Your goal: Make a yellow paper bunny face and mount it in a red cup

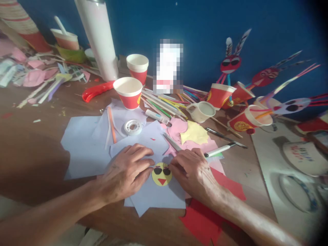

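Observation:
A round yellow paper face [162,178] with black eyes and a red triangular mouth lies on pale blue paper [166,200]. My left hand [132,167] rests on the paper at its left, fingers bent and a little apart, the tips near the face's upper left edge. Bunched fingers of my right hand [192,169] pinch at the upper right edge of the face; their tips are partly hidden. Just beyond that hand a pointed grey blade [172,141] shows, its other end covered. Dark lash-like strips sit above the eyes.
Behind my hands are a tape roll [133,127], a glue tube [156,117], a yellow paper scrap [194,132] and a white marker [219,150]. Paper cups [128,94], colored sticks [166,104] and finished cup figures [221,95] stand farther back. Red paper [202,218] lies front right.

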A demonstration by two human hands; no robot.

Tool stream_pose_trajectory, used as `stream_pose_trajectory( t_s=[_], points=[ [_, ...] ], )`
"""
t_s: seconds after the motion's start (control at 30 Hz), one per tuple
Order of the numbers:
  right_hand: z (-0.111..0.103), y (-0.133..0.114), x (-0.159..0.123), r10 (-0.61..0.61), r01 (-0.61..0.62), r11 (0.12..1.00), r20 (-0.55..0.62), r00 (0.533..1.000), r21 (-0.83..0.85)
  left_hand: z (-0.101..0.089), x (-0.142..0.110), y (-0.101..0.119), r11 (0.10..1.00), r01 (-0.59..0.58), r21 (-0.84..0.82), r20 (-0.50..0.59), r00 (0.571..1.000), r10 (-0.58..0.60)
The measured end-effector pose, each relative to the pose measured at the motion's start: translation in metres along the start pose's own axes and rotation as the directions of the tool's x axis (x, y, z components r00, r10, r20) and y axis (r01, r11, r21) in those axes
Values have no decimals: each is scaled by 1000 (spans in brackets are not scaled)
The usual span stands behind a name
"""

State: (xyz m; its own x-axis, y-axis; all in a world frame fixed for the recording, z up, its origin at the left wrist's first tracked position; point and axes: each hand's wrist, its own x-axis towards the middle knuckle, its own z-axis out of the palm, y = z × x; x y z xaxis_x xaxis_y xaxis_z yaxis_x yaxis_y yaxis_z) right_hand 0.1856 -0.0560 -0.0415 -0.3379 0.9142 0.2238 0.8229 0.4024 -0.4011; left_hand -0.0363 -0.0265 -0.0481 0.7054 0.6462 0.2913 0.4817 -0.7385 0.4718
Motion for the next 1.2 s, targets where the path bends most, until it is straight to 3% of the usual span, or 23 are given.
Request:
stream_pose_trajectory(
  t_s=[0.23,0.53,1.2],
  points=[
    [-1,2,-2,-22,22,1000,-34,999,0,-4,-1,2,999,-32,-10,-27,999,32],
    [-7,-15,-15,-59,67,994,95,994,-88,-6,-5,0,999,-26,19,-12,1000,26],
    [-2,-11,-19,4,-7,1000,126,992,29,-4,-4,8,999,-27,-43,-112,993,22]
  ],
)
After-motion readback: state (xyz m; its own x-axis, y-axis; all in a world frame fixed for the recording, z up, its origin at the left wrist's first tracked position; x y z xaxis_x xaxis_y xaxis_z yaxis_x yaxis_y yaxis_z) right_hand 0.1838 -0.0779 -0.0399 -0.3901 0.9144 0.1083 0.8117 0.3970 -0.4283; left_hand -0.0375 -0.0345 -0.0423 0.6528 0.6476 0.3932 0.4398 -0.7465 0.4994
